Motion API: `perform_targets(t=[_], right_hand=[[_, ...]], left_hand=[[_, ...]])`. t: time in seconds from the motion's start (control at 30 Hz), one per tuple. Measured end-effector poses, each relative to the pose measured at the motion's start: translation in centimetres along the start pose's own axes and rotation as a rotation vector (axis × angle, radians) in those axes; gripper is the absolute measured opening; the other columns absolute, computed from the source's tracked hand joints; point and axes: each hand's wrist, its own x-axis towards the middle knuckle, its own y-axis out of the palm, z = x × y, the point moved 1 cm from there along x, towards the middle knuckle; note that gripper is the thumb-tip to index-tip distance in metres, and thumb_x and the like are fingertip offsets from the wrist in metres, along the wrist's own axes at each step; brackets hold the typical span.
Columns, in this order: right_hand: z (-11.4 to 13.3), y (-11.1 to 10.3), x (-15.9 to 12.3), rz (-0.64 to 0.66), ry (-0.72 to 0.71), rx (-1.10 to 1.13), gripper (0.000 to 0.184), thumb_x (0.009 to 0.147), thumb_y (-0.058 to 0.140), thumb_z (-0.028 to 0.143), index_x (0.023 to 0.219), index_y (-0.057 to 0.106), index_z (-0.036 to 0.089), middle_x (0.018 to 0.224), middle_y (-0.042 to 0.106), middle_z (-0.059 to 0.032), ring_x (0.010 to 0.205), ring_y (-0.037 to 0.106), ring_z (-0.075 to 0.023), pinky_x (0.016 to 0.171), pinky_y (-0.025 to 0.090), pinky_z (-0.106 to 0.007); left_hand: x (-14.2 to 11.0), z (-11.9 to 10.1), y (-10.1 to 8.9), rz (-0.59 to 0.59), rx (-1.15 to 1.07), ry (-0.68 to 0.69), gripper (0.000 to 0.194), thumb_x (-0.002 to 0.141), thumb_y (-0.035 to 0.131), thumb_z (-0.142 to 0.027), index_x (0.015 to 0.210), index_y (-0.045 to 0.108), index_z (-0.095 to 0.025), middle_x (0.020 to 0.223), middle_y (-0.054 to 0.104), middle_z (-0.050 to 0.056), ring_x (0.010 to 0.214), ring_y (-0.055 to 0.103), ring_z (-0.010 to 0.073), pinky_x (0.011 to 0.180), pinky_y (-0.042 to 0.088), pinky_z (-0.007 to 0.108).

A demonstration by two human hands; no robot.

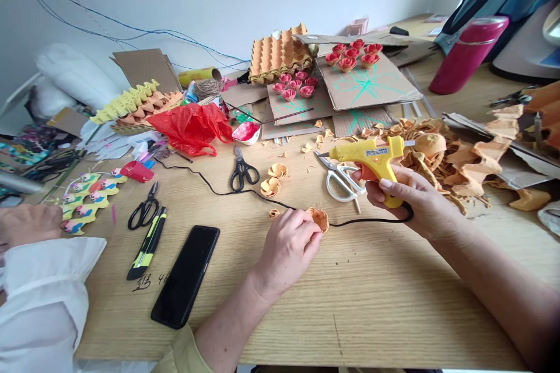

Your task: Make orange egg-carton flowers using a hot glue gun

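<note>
Dark handwriting (142, 282) on table (306, 320), beside phone (186, 277): "4" readable, next digit, probably "6", right at phone's edge; cluster of characters left of them not clearly legible. Pale label (377, 151) on yellow glue gun (396, 154): dark print, too small to read.

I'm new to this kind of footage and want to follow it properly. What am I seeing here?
There is no robot, just a person's two bare hands, seen by a camera on their head that looks forward and down. The right hand holds a yellow glue gun. The fingers of the left hand touch a small orange flower. On the wooden table lie a phone, a cutter knife and white-handled scissors. Farther back, red flowers sit on cardboard. The white sleeve at the picture's left belongs to someone else.
</note>
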Motion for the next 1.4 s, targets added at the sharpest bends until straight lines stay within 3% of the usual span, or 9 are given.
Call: perform_targets(t=[0.23,0.67,0.73,0.87,0.97,1.07,1.2,1.4], right_hand=[[-0.6,-0.5,0.0,0.025,-0.010,-0.005,0.032,0.088,0.072,0.045,0.107,0.070,0.019,0.070,0.047,0.0007,0.060,0.037,-0.0113,0.047,0.011,-0.028],[-0.4,-0.3,-0.1,0.043,-0.011,-0.045,0.034,0.090,0.068,0.046,0.112,0.067,0.020,0.070,0.048,0.0007,0.061,0.036,-0.0128,0.046,0.016,-0.027],[-0.5,-0.3,-0.1,0.046,-0.010,-0.052,0.035,0.089,0.068,0.048,0.111,0.067,0.020,0.070,0.049,0.0008,0.062,0.037,-0.0134,0.047,0.018,-0.027],[-0.5,-0.2,-0.3,0.061,-0.011,-0.117,0.033,0.092,0.064,0.049,0.107,0.065,0.020,0.071,0.050,0.0006,0.059,0.035,-0.0127,0.045,0.016,-0.027],[-0.3,-0.1,-0.7,0.105,-0.006,-0.162,0.030,0.097,0.057,0.048,0.108,0.063,0.020,0.073,0.050,0.0005,0.057,0.031,-0.0116,0.045,0.015,-0.028],[-0.4,0.0,-1.3,0.141,-0.036,-0.156,0.032,0.099,0.051,0.050,0.108,0.061,0.021,0.073,0.050,0.0004,0.056,0.031,-0.0119,0.046,0.016,-0.029],[-1.2,-0.2,-1.8,0.177,-0.047,-0.153,0.043,0.101,0.038,0.059,0.109,0.059,0.022,0.069,0.050,0.0011,0.051,0.026,-0.0124,0.046,0.017,-0.031],[-1.1,0.2,-2.4,0.215,-0.056,-0.238,0.054,0.098,0.035,0.065,0.099,0.063,0.020,0.064,0.047,0.0009,0.051,0.031,-0.0144,0.050,0.026,-0.032]], left_hand=[[-0.1,-0.2,0.0,-0.045,-0.050,-0.036,0.016,0.091,0.058,-0.006,0.085,0.066,-0.019,0.091,0.068,0.005,0.085,0.067,0.0181,0.079,0.054,0.032],[0.0,-0.8,-0.7,-0.160,-0.057,-0.036,0.016,0.094,0.054,-0.008,0.088,0.064,-0.019,0.091,0.069,0.006,0.088,0.068,0.0179,0.081,0.052,0.030],[0.0,-0.6,-1.1,-0.194,-0.185,-0.128,0.015,0.096,0.053,-0.010,0.091,0.063,-0.019,0.091,0.070,0.005,0.084,0.068,0.0164,0.078,0.052,0.028],[0.3,0.2,-1.5,-0.263,-0.647,-0.470,0.013,0.100,0.054,-0.024,0.091,0.061,-0.019,0.075,0.070,0.001,0.068,0.067,0.0131,0.070,0.054,0.025],[0.7,0.9,-1.5,-0.326,-0.974,-0.632,0.016,0.095,0.065,-0.034,0.095,0.064,-0.018,0.078,0.071,0.001,0.070,0.068,0.0134,0.073,0.057,0.026],[1.0,1.4,-1.5,-0.397,-1.184,-0.697,0.027,0.082,0.080,-0.036,0.097,0.068,-0.017,0.079,0.071,0.000,0.070,0.068,0.0121,0.073,0.057,0.025],[1.1,1.7,-1.6,-0.453,-1.385,-0.738,0.033,0.068,0.092,-0.034,0.087,0.070,-0.016,0.072,0.067,-0.002,0.063,0.060,0.0082,0.056,0.049,0.018],[1.4,1.9,-1.7,-0.481,-1.496,-0.757,0.034,0.063,0.095,-0.030,0.082,0.070,-0.016,0.069,0.063,-0.004,0.062,0.056,0.0059,0.057,0.049,0.016]])
